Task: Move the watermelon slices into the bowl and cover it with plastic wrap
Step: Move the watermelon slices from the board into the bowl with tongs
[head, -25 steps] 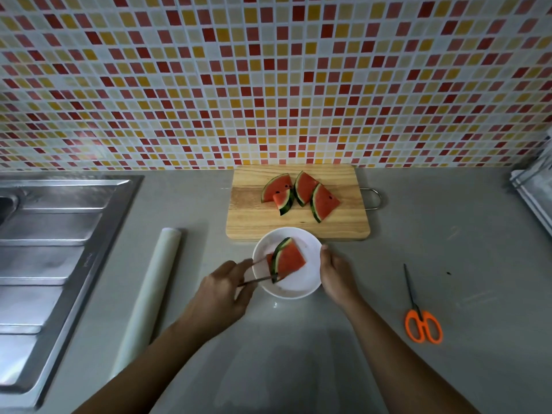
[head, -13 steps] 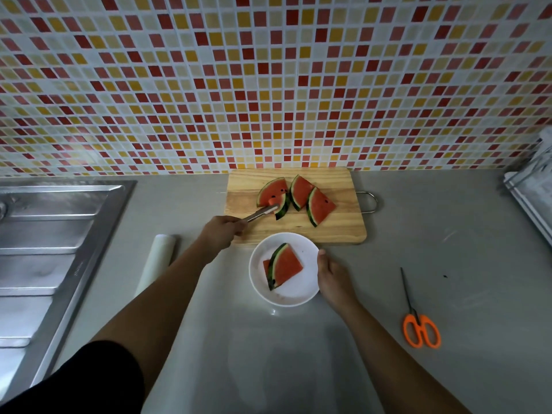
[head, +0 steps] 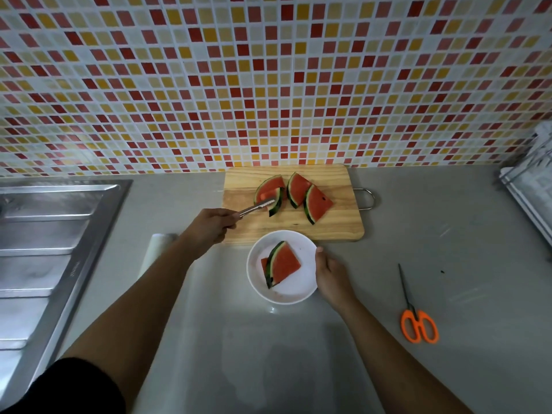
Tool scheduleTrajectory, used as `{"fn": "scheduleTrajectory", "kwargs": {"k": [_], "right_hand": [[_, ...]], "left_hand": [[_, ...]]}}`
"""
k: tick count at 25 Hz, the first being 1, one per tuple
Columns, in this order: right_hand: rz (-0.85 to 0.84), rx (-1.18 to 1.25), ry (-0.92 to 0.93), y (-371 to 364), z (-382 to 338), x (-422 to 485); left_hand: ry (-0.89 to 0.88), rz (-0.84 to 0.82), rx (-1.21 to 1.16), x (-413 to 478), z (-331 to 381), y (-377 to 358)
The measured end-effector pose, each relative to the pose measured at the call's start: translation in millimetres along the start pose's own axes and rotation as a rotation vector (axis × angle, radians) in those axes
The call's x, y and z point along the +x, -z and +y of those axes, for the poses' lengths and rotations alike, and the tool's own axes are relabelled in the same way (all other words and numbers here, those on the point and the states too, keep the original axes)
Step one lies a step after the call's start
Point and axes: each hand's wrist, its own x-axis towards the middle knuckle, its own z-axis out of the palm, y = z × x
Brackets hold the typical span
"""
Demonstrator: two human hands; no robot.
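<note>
Slice transfer in hand. My left hand (head: 209, 227) grips tongs (head: 257, 208), tips at small slice (head: 276, 200) on board (head: 334, 225); right hand (head: 331, 273) holds bowl (head: 294, 292) by its rim. Next: pinch firmly, lift across.

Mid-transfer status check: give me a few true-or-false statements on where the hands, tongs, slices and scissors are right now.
1. The left hand holds tongs whose tips are at a small slice on the cutting board. True.
2. The right hand is lifted clear of the bowl. False: it holds the bowl's right rim.
3. The bowl is empty. False: a watermelon slice lies in it.
4. The orange-handled scissors lie on the counter, right of the bowl. True.
5. Only the small slice is left on the cutting board. False: larger slices lie beside it.
</note>
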Motion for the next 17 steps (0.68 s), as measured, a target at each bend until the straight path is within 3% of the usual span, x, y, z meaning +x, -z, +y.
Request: {"fn": "scheduleTrajectory", "kwargs": {"k": [5, 8, 11, 17], "right_hand": [[0.002, -0.012, 0.014, 1, 0, 0], [0.009, -0.018, 0.02, 1, -1, 0], [0.027, -0.022, 0.021, -2, 0, 0], [0.043, 0.001, 0.022, -4, 1, 0]], "left_hand": [[-0.194, 0.008, 0.34, -60, -1, 23], [-0.453, 0.153, 0.682, -95, -15, 12], [-0.697, 0.347, 0.879, -123, -37, -22], [-0.599, 0.407, 1.18, -138, -58, -72]]}}
